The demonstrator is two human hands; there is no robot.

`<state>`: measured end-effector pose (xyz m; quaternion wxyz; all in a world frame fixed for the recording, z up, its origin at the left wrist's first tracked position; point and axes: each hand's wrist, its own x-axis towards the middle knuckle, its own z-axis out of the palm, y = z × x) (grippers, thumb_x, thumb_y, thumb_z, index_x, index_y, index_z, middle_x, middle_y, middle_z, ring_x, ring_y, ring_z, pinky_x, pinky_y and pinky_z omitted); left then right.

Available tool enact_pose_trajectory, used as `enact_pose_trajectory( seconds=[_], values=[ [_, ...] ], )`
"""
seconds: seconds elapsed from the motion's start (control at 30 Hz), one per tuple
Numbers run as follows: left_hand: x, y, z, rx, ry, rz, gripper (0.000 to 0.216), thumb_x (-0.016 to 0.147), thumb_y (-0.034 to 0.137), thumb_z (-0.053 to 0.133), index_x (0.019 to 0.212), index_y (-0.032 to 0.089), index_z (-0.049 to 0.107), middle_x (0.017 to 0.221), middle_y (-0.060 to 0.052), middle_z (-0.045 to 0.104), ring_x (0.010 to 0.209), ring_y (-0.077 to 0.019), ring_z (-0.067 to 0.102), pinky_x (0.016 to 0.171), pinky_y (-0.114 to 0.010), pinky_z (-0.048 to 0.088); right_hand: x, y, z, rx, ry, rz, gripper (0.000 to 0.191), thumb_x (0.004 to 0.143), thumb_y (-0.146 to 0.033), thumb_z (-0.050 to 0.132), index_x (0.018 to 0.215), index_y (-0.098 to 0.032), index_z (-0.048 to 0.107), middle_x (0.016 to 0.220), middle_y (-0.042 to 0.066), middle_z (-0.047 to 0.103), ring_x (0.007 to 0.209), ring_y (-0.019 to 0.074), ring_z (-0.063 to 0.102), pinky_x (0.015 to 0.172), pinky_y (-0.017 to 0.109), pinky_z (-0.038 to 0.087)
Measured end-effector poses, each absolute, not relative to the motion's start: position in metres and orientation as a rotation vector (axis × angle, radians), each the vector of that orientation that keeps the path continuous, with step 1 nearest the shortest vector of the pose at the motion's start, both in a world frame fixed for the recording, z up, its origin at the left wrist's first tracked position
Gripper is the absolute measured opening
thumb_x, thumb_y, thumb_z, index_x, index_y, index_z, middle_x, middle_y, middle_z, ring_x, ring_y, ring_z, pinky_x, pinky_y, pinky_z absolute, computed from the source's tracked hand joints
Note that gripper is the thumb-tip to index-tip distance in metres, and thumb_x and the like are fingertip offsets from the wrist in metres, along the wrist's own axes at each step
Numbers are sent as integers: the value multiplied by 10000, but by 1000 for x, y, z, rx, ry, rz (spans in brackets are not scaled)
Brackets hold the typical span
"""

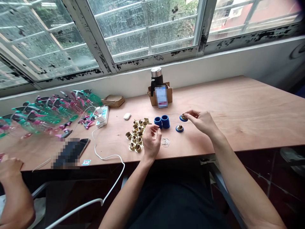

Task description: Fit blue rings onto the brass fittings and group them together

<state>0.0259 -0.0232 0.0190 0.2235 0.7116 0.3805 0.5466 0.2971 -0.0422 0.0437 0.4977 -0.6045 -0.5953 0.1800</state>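
My right hand (201, 121) pinches a small brass piece seated in a blue ring (183, 118) on the wooden table (238, 108). A second blue ring with a brass piece (179, 128) lies just in front of it. My left hand (151, 140) hovers with curled fingers beside a heap of brass cups (137, 135); what the fingers hold is too small to make out. Two stacks of blue rings (162, 121) stand between the hands. Thin wire rings (165, 142) lie to the right of my left hand.
A black flask (156, 79) and a cardboard box (168, 93) stand by the wall. A power strip (102, 115), white cable (108, 157), phone (71, 152), white earbud case (127, 116) and several green-pink pieces (47, 111) lie left. Another person's hand (10, 167) rests at far left.
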Motion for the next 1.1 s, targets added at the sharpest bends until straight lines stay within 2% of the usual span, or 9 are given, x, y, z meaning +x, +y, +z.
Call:
enact_pose_trajectory(
  seconds=[0.13,0.33,0.53,0.6,0.73,0.9,1.0,1.1],
  values=[
    [10,-11,32,2047,1238,1479,71,991,274,650,1026,238,700,1035,-80,724,954,-257,633,874,-413,504,320,-36,30,-1647,-1505,449,258,947,-417,708,965,-203,851,943,83,851,878,258,797,773,344,580],
    [-8,2,35,2215,1348,1248,94,975,282,678,1026,246,749,1087,-88,784,1130,-337,602,977,-494,465,331,-33,17,-1824,-1566,425,218,911,-371,712,926,-210,859,865,73,843,785,244,776,644,311,530],
    [-16,9,23,2465,1409,953,267,893,255,763,1160,262,753,1167,-106,748,1128,-369,566,986,-521,435,326,-42,26,-1856,-1577,683,274,916,-437,720,974,-195,834,730,41,780,521,160,651,515,284,465],
    [-18,10,19,2520,1441,913,257,894,232,754,1148,271,756,1152,-105,751,1133,-380,554,972,-527,422,325,-43,30,-1839,-1573,664,268,918,-430,718,997,-193,816,747,41,780,536,161,654,519,282,458],
    [-18,10,13,2588,1466,854,235,900,212,747,1126,276,750,1136,-101,768,1114,-386,544,947,-529,395,320,-44,39,-1770,-1574,519,231,944,-399,685,1007,-200,783,807,51,796,697,193,706,617,287,480],
    [-12,5,14,2585,1483,879,176,933,236,735,1107,262,729,1097,-102,779,1116,-388,556,963,-551,396,291,-47,50,-1593,-1638,505,241,1002,-413,635,1011,-203,753,714,19,726,637,178,657,620,299,459],
    [-8,2,21,2559,1515,1007,183,944,254,742,1126,255,722,1134,-101,771,1163,-377,583,1000,-556,431,264,-44,50,-1439,-1722,397,221,1013,-376,637,1123,-208,728,879,52,762,745,210,689,711,338,531],
    [-4,0,27,2447,1442,1220,183,1006,307,688,1170,227,705,1158,-103,746,1132,-311,648,977,-482,518,237,-40,44,-1416,-1821,52,308,1002,-273,639,1298,-199,682,1264,146,732,1142,320,673,978,477,556]
  ],
)
